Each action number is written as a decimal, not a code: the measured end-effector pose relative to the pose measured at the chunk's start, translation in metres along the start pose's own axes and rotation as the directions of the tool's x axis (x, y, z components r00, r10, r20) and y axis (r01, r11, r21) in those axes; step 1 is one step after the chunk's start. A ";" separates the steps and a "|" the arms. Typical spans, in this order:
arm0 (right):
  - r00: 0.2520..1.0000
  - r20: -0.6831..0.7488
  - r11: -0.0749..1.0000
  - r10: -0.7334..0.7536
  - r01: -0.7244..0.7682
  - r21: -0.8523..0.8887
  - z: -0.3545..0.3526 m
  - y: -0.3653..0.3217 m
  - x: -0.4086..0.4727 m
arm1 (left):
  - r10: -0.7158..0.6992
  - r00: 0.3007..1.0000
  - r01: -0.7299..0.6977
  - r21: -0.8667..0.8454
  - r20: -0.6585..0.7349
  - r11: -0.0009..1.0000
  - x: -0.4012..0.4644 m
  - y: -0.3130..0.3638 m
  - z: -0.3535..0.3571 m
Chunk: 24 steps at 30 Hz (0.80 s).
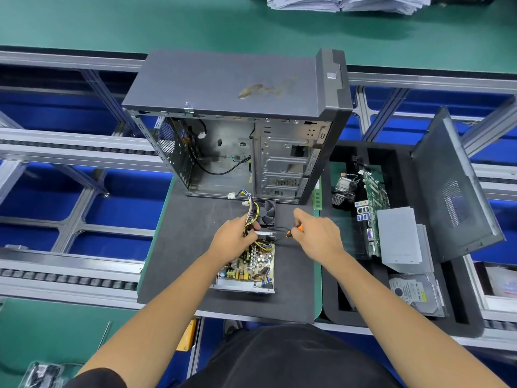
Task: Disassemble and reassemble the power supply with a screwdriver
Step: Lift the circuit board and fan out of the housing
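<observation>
So the power supply (246,268) is sitting lid-off on the dark mat (179,247) in the near middle of the worktop, circuit board facing up. Left hand (232,239) has its grip curled around the wire bundle (251,212) at the far end of the unit. Right hand (316,233) is just right of it, grip closed on the orange-and-black screwdriver (293,231), tip pointing toward the supply's far right corner. A small black fan (265,212) lies just beyond. The open PC case (237,121) stands farther back, and a foam tray (402,326) of parts sits to the right.
</observation>
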State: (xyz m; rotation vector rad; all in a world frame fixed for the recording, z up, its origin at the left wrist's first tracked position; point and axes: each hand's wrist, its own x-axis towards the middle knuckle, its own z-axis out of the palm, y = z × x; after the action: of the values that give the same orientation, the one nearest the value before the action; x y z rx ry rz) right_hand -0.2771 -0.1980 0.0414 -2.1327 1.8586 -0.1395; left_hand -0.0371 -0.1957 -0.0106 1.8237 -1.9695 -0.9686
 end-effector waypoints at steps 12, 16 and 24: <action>0.979 0.052 0.966 -0.197 0.203 -0.162 -0.002 -0.014 0.008 | 0.044 0.999 -0.044 0.034 0.003 0.998 0.000 0.002 -0.001; 0.945 0.137 0.927 -0.296 0.319 -0.198 -0.007 -0.023 0.011 | 0.071 0.995 -0.076 -0.067 -0.065 0.995 0.000 0.001 0.004; 0.838 0.297 0.841 -0.458 0.517 -0.161 -0.017 -0.033 0.023 | 0.206 0.918 -0.221 -0.005 -0.340 0.975 -0.002 0.018 0.007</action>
State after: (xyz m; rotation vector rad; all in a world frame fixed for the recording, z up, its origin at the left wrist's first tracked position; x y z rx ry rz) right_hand -0.2467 -0.2194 0.0639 -2.6147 1.2014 0.2421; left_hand -0.0553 -0.1919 -0.0040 1.5844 -1.8660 -0.5807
